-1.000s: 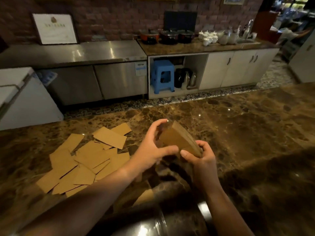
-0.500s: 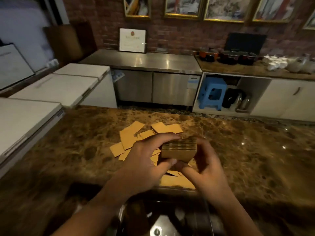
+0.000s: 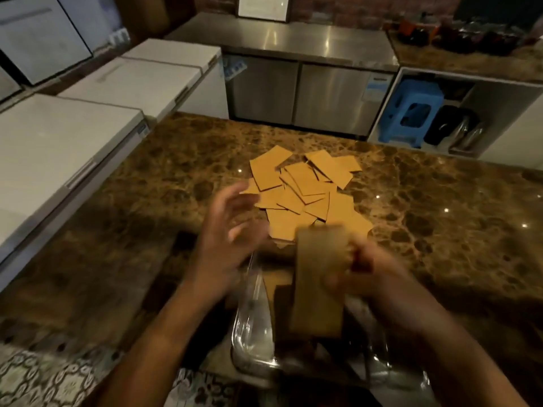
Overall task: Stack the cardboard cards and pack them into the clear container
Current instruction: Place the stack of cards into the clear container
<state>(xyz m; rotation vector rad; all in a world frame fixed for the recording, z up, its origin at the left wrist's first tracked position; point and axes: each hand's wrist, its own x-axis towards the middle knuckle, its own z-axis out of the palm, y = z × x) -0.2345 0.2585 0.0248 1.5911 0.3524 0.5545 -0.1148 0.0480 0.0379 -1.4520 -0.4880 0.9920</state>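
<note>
A stack of brown cardboard cards stands on end inside the clear container at the near counter edge. My right hand grips the stack from its right side; the hand is blurred. My left hand hovers left of the stack, fingers spread, holding nothing. Beyond the container a pile of loose cardboard cards lies spread on the marble counter. A few cards show through the container's wall beside the stack.
White chest freezers line the left side. A steel cabinet and a shelf with a blue stool stand across the aisle. Patterned floor tiles show at lower left.
The view tilted down and left. The stack went from held in front of me by both hands down into the clear container. My left hand let go and opened.
</note>
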